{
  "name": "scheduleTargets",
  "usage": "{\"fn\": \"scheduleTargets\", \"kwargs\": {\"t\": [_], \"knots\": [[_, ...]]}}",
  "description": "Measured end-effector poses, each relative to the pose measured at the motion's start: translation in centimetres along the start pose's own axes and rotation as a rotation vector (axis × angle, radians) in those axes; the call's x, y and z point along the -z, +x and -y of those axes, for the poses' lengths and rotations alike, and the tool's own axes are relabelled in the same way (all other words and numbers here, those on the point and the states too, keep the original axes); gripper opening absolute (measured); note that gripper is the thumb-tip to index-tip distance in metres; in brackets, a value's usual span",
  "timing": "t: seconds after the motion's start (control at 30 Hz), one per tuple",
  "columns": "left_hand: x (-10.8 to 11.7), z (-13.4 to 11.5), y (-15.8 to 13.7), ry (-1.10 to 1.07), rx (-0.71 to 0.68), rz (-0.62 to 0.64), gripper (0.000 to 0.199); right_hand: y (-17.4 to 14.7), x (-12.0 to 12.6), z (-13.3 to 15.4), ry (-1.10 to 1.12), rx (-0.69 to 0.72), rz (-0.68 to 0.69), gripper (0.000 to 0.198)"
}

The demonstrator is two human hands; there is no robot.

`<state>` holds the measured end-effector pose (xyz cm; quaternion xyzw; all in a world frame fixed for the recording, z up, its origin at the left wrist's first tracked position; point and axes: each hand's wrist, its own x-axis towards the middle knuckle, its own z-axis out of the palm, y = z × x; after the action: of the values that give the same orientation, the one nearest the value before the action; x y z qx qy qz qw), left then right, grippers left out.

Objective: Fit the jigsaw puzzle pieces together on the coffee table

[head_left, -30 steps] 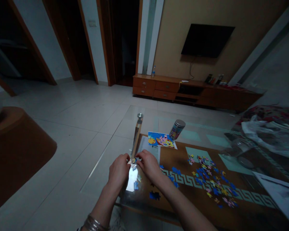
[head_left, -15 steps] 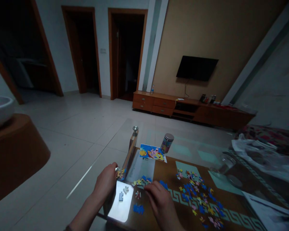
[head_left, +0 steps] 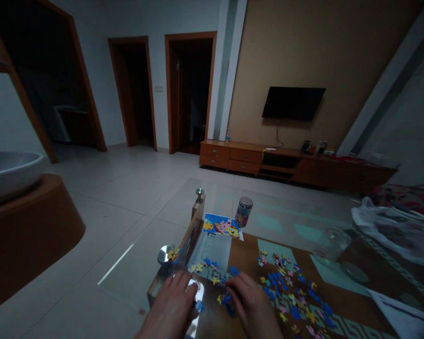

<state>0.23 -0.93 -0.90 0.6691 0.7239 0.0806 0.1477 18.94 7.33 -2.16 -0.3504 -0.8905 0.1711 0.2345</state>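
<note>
Curling left hand beside one blue piece with grip hidden, and right hand with fingers narrow, holding unclear, among many puzzle pieces on one bench with one tin.

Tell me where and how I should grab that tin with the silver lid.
Probably around the middle of the tin, below its lid, coming from the right with your right hand. It stands upright, its body is round, and the picture card lies mostly to its left.
</note>
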Motion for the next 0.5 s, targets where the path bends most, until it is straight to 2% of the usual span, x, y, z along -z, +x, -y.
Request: {"fn": "scheduleTargets", "kwargs": {"t": [0.13,0.23,0.5], "knots": [[-2.3,0.1,0.4,0.042,-0.034,0.093,0.064,0.3,-0.2,0.0,-0.001,-0.008,0.030,0.021],[-3.1,0.7,0.6,0.039,-0.008,0.114,0.073,0.5,-0.4,0.1,0.010,-0.014,0.055,0.020],[-1.0,-1.0,0.6,0.160,0.100,0.254,0.080,0.5,-0.9,1.0,0.034,-0.033,0.099,0.020]]}}
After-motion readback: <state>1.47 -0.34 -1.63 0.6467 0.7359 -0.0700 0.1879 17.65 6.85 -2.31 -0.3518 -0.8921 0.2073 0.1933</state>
